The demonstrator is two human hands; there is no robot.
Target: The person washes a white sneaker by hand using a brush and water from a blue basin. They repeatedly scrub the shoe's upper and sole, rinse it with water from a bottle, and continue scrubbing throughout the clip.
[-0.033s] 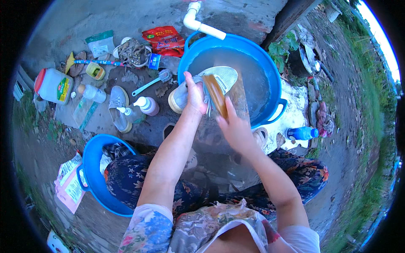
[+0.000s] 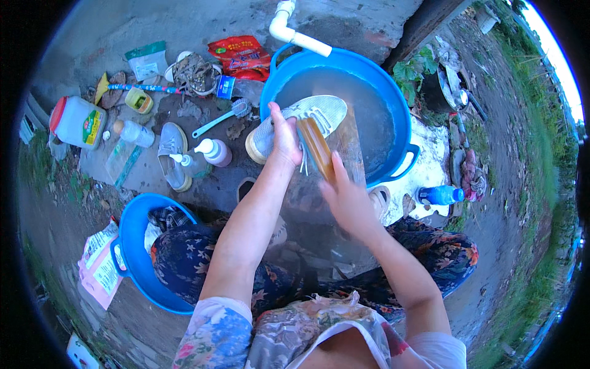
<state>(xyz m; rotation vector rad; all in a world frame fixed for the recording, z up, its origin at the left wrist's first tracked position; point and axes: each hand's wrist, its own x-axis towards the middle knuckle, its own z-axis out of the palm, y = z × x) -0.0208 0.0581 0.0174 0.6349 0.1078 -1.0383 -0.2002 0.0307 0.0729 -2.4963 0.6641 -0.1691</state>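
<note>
A light grey lace-up shoe lies tilted over a brown board at the near side of the large blue basin. My left hand is closed around the shoe's middle, thumb up along its side. In my right hand is the end of a brush with a yellow-brown back. The brush lies against the shoe beside the laces; its bristles are mostly hidden. Cloudy water fills the basin. The matching grey shoe rests on the ground to the left.
A white pipe hangs above the basin. To the left are a pump bottle, a light-blue scrub brush and a lidded tub. A smaller blue basin holds cloth by my left knee. A blue bottle lies at right.
The brush and my right hand have shifted slightly toward me and to the right along the shoe. My left hand keeps its grip on the shoe.
</note>
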